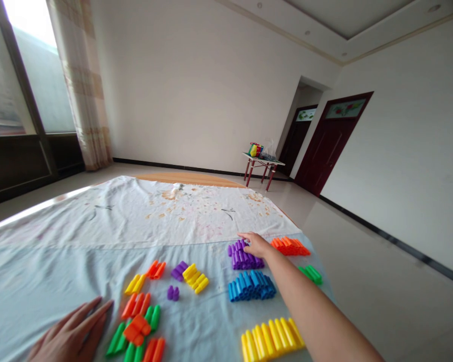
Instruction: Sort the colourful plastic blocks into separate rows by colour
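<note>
At the purple plastic tubes (245, 260), stacked in a neat pile, is my right hand (255, 245). Its index finger stretches out over the top of the pile and the thumb points down at the upper tubes, apart from the index; the other fingers are mostly hidden. My left hand (73, 332) lies flat on the pale blue cloth (196, 322) with fingers extended, holding nothing. Close to it are loose orange tubes (137, 329) and green tubes (116, 339). A blue pile (251, 285) and a row of yellow tubes (272, 339) lie nearer me.
Beyond my right forearm sit an orange pile (290, 246) and green tubes (310, 274). Small yellow (195, 278) and purple groups (179, 270) lie mid-cloth. A flowered white cloth (196, 211) covers the far side. A small table (264, 161) with bags stands by the wall.
</note>
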Action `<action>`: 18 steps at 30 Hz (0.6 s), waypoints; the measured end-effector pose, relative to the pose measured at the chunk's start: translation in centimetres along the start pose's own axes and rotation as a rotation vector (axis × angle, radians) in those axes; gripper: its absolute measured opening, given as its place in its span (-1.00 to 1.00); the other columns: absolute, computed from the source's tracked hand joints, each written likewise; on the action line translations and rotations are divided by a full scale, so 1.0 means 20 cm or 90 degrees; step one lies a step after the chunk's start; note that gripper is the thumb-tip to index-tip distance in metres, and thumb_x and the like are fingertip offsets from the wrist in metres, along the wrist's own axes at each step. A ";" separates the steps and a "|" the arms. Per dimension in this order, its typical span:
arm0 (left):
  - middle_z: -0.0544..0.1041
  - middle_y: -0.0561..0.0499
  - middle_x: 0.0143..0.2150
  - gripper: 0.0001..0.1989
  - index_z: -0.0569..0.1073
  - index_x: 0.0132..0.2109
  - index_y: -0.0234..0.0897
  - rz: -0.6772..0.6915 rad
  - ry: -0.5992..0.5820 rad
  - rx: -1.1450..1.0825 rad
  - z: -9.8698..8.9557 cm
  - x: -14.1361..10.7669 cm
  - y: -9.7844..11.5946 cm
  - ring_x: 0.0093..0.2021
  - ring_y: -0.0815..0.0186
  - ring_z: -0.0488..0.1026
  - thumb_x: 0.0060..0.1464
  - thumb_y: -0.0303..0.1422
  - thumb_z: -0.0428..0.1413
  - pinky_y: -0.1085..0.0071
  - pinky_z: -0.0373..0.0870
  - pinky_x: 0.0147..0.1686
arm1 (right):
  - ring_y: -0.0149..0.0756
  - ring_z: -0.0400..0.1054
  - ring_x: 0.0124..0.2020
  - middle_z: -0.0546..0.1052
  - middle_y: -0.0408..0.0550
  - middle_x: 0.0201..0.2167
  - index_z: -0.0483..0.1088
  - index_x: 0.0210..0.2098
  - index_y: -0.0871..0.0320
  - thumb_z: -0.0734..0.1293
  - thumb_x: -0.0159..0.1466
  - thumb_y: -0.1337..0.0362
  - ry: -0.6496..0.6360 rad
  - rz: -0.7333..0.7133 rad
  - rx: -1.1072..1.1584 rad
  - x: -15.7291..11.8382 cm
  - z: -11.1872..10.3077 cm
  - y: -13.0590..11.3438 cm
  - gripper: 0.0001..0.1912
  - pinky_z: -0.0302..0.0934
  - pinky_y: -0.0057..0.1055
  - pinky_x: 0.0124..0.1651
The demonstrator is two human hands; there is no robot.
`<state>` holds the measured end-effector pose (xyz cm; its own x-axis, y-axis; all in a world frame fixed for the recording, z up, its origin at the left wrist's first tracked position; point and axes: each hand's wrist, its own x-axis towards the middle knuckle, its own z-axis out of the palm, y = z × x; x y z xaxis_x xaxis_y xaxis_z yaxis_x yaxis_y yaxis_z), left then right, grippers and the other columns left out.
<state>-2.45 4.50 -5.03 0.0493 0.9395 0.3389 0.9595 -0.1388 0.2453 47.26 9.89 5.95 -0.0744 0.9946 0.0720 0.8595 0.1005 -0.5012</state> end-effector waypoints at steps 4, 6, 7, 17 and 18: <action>0.45 0.06 0.09 -0.57 0.42 0.02 0.10 0.028 -0.023 0.018 0.02 0.00 -0.02 0.09 0.17 0.34 0.14 -0.17 -0.23 0.16 0.23 0.05 | -0.26 0.34 0.00 0.45 0.01 0.03 0.32 0.10 0.13 0.26 -0.03 0.56 0.007 -0.007 -0.006 -0.01 0.00 0.00 -0.33 0.12 -0.37 0.11; 0.44 0.06 0.10 -0.57 0.42 0.03 0.09 0.024 -0.034 0.017 0.00 0.00 0.00 0.10 0.17 0.33 0.14 -0.17 -0.23 0.16 0.22 0.06 | -0.26 0.33 0.03 0.45 0.01 0.04 0.34 0.09 0.14 0.24 -0.03 0.57 0.008 -0.008 -0.008 -0.01 0.00 0.00 -0.33 0.11 -0.38 0.12; 0.44 0.05 0.10 -0.57 0.42 0.02 0.08 0.020 -0.038 0.016 -0.01 0.00 0.01 0.10 0.16 0.33 0.13 -0.17 -0.23 0.15 0.22 0.06 | -0.26 0.32 0.04 0.45 0.00 0.04 0.35 0.08 0.13 0.24 -0.03 0.58 0.009 -0.008 -0.009 -0.02 0.00 0.00 -0.34 0.11 -0.38 0.13; 0.43 0.06 0.12 -0.52 0.41 0.05 0.01 0.009 -0.070 0.037 -0.12 0.01 0.11 0.10 0.14 0.33 0.13 -0.15 -0.27 0.18 0.24 0.04 | -0.29 0.30 0.06 0.49 -0.14 -0.02 0.39 0.03 0.00 0.20 0.03 0.54 0.031 0.021 -0.033 -0.03 -0.01 -0.07 -0.40 0.08 -0.41 0.15; 0.43 0.06 0.12 -0.52 0.41 0.05 0.01 0.009 -0.076 0.039 -0.12 0.01 0.11 0.11 0.14 0.33 0.14 -0.15 -0.28 0.18 0.23 0.04 | -0.29 0.31 0.06 0.50 -0.16 -0.02 0.41 0.01 -0.02 0.21 0.02 0.54 0.030 0.025 -0.036 -0.03 0.00 -0.08 -0.40 0.09 -0.42 0.14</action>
<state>-0.92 3.55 -2.22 0.0919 0.9686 0.2309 0.9734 -0.1362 0.1843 46.03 9.08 6.71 -0.0173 0.9953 0.0952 0.8883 0.0590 -0.4555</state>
